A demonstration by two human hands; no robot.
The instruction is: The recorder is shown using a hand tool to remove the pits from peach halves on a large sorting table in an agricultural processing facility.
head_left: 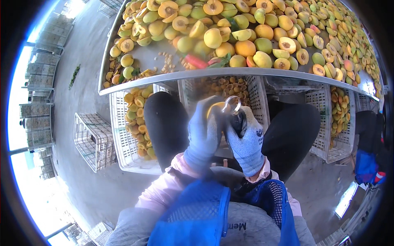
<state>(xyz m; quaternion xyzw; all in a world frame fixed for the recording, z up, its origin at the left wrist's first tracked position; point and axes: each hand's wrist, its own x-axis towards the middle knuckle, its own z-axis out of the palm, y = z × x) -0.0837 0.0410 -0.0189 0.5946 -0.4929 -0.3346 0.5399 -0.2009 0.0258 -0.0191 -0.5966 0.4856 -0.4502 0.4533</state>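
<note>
My left hand, in a blue-grey knit glove, is closed around a yellow peach piece, partly hidden by the fingers. My right hand, gloved alike, grips a pitting tool with a bright metal loop. The loop meets or overlaps the fruit's edge; motion blur hides the exact contact. Both hands are close together above my lap, just below the table edge. Halved and whole yellow-green peaches cover the metal table beyond them.
Under the table stand white crates with peach halves, and a crate of small brown pieces. Loose pits and a blurred red object lie near the table's rim. Another crate rests on the floor at left; a person sits at right.
</note>
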